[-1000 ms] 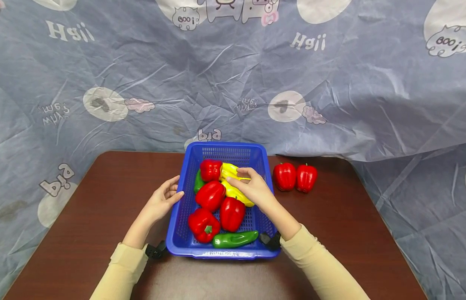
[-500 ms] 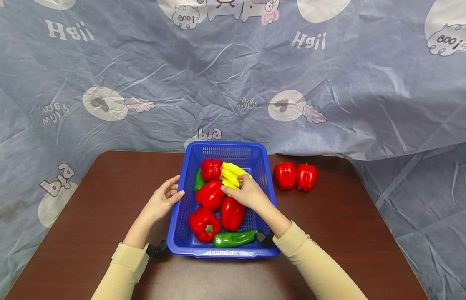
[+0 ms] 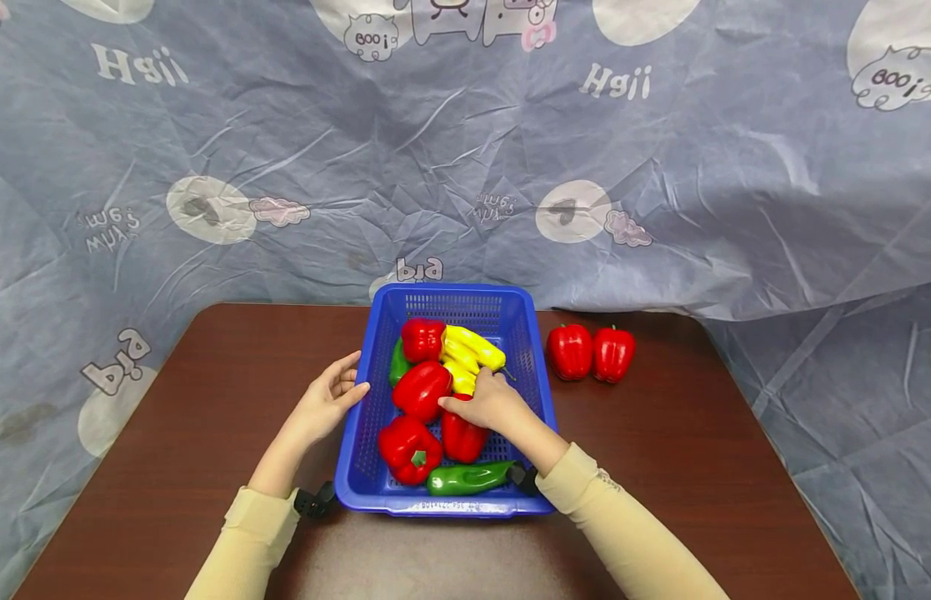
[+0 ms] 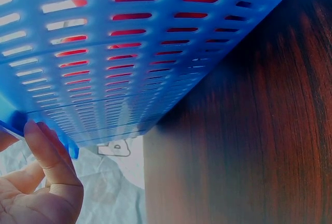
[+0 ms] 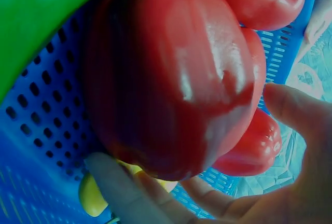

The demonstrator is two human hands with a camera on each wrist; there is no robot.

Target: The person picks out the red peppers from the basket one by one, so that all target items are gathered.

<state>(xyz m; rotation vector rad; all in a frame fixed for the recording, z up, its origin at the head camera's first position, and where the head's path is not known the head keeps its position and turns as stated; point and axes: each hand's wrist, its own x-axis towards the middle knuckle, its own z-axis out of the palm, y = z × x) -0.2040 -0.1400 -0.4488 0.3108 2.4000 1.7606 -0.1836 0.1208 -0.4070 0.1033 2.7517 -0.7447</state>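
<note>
My right hand (image 3: pixel 495 402) is over the top end of a red bell pepper (image 3: pixel 463 437) in the blue basket (image 3: pixel 542 400). In the right wrist view its thumb (image 5: pixel 290 107) and spread fingers stand around that pepper (image 5: pixel 176 79); whether they press on it is hard to tell. My left hand (image 3: pixel 326 400) holds the basket's left rim, with fingertips (image 4: pixel 44 149) at the rim's underside in the left wrist view. Also in the basket lie red bell peppers (image 3: pixel 422 390), yellow peppers (image 3: pixel 476 346), a long green pepper (image 3: pixel 468 478) and another green one (image 3: pixel 399 363), partly hidden.
Two red bell peppers (image 3: pixel 570 352) stand side by side on the brown table (image 3: pixel 660 450), right of the basket. A blue-grey printed cloth (image 3: pixel 435 167) hangs behind the table. Black wrist cameras (image 3: pixel 315 500) sit by both cuffs.
My right hand has come down and nearer, from over the yellow peppers to the red bell pepper in front of them. The left hand stays at the rim.
</note>
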